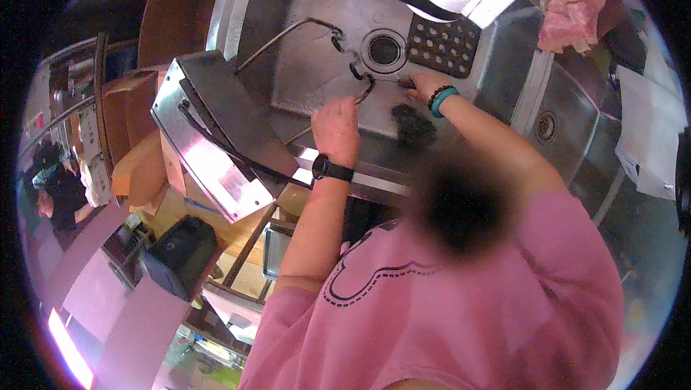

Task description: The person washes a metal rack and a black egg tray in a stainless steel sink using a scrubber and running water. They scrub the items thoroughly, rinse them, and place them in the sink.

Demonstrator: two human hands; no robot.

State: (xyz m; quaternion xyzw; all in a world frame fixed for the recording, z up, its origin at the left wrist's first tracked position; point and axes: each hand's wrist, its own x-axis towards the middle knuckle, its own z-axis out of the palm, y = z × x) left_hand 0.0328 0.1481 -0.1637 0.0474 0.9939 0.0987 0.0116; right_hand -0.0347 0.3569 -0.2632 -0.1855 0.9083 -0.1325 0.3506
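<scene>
My left hand (336, 125), with a black watch at the wrist, grips a bent metal rod (366, 92). This rod and another (275, 41) run from a metal housing (221, 136), which has a black cord or handle and leans over the left side of a steel sink (324, 82). My right hand (426, 87), wearing a teal band and a beaded bracelet, is low in the sink just below the drain (384, 51). A small dark thing shows at its fingertips; whether it is held is unclear. Below that hand lies a dark scouring pad (414, 124).
A black perforated mat (442, 44) lies right of the drain. A white-handled object (488, 6) overhangs the sink's far side. Right of the basin are a second drain (546, 126), a pink cloth (577, 17) and a white sheet (648, 136). Cardboard boxes (132, 114) stand left; another person (54, 195) is beyond.
</scene>
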